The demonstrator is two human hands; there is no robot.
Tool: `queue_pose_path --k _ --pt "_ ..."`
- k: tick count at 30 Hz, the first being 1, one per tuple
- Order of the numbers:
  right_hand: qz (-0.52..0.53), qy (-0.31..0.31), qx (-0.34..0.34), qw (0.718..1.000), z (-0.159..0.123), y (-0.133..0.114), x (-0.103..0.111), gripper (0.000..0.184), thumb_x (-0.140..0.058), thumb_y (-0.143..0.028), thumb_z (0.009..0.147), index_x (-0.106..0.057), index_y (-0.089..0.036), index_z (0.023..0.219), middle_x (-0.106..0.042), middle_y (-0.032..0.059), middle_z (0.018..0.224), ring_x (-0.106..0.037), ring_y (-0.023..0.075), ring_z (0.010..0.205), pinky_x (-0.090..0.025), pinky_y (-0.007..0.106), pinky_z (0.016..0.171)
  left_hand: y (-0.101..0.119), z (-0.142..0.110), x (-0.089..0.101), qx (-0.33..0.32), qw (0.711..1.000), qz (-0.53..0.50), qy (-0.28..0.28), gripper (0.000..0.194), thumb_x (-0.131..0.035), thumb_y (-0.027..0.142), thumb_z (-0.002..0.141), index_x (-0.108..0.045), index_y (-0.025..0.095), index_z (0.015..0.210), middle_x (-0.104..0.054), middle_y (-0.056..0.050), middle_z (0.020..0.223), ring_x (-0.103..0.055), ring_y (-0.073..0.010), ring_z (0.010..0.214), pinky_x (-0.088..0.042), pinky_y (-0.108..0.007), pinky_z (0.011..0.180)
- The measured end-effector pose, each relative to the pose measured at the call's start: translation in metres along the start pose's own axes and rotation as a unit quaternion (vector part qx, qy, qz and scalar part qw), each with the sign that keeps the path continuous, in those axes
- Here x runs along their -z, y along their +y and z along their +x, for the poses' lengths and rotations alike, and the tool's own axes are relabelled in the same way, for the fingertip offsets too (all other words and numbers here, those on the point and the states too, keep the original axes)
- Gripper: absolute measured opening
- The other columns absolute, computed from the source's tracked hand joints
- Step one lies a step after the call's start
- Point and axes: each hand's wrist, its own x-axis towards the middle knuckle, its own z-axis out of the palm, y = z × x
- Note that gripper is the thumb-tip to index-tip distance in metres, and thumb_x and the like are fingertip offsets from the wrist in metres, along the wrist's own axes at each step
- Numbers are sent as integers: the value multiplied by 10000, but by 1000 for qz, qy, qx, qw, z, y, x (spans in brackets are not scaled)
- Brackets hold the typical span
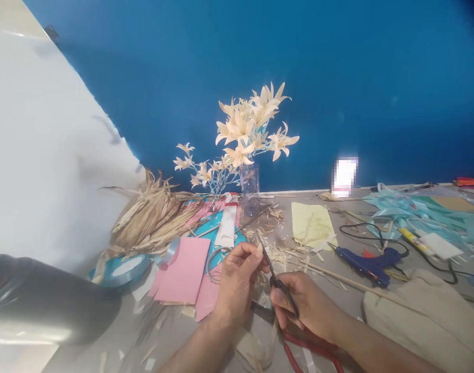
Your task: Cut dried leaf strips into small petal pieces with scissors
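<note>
My left hand point(240, 277) is closed, thumb against forefinger, pinching a small pale piece point(259, 248) whose kind I cannot make out. In my right hand point(301, 300) is a pair of scissors point(285, 295) with dark handles. Their blades point up and away, right beside the pinched piece. Partly under my right hand lies a red-handled tool point(314, 344), its head hidden. Just beyond my left hand are pink paper sheets point(186, 269) and pale scraps. Farther back, cream artificial flowers point(240, 127) on light blue stems stand in a clear bottle point(250, 191).
Dried husks point(143, 220) and a blue ribbon roll point(122, 269) are on the left. To the right lie a yellow paper point(312, 223), a blue glue gun point(364, 264), a thin stick point(353, 282), a beige cloth point(427, 316) and light blue strips point(427, 212).
</note>
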Motion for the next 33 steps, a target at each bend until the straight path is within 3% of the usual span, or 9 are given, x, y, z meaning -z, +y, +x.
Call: queue_pose_path --k 3,7,9,11,14,19,26,29,33 --pt "-13 4 4 1000 -1 -3 0 629 -597 -777 724 -537 -171 567 -491 -22 418 -318 64 344 -191 219 373 2 -1 -2 9 1000 -21 -10 156 -691 251 818 -598 170 723 -591 8 656 -538 -108 607 -427 -241 651" --pt "13 0 38 999 -3 -10 0 612 -573 -770 741 -554 -166 641 -612 31 557 -362 75 403 -260 226 419 4 -1 -2 38 998 -38 -29 161 -691 248 803 -590 166 709 -631 -17 737 -552 -118 642 -434 -253 664" --pt "9 41 40 998 -3 -17 2 525 -666 -681 723 -561 -168 677 -607 15 593 -384 84 456 -291 223 451 3 -1 1 46 998 -4 -36 152 -685 255 801 -593 168 717 -620 -13 715 -533 -114 635 -417 -248 650" --pt "2 120 38 992 -4 -25 6 401 -766 -527 684 -576 -176 726 -563 -24 602 -413 95 519 -323 214 489 0 -1 3 52 996 55 -48 149 -671 258 807 -592 170 716 -574 8 635 -481 -102 591 -380 -236 612" --pt "6 196 54 979 -5 -34 14 288 -771 -381 672 -604 -189 808 -535 -49 646 -436 100 575 -346 209 523 -3 -2 4 71 985 133 -88 157 -663 255 795 -584 166 693 -528 24 569 -425 -94 554 -333 -234 574" --pt "20 159 39 986 -8 -34 23 191 -734 -266 648 -611 -183 768 -524 -63 606 -422 89 539 -343 211 515 1 -7 -3 99 973 158 -138 184 -709 255 728 -567 161 658 -519 26 565 -421 -92 541 -303 -230 548" --pt "47 197 75 976 -6 -29 20 230 -765 -279 628 -606 -186 766 -584 -45 650 -514 113 571 -404 224 541 -8 -8 -1 104 980 67 -155 210 -760 295 750 -597 165 777 -593 4 671 -496 -106 618 -356 -235 619" --pt "99 170 79 977 -5 -27 15 230 -760 -255 630 -575 -196 752 -564 -57 615 -528 118 550 -429 240 548 -14 -7 -1 88 985 52 -142 227 -771 291 743 -587 161 714 -573 16 612 -485 -100 585 -346 -235 609" --pt "186 112 93 972 -4 -29 12 234 -759 -231 625 -541 -192 702 -533 -64 565 -531 115 502 -439 251 531 -9 -5 -3 101 977 8 -188 286 -811 300 673 -560 167 641 -595 0 596 -530 -123 585 -394 -268 656"
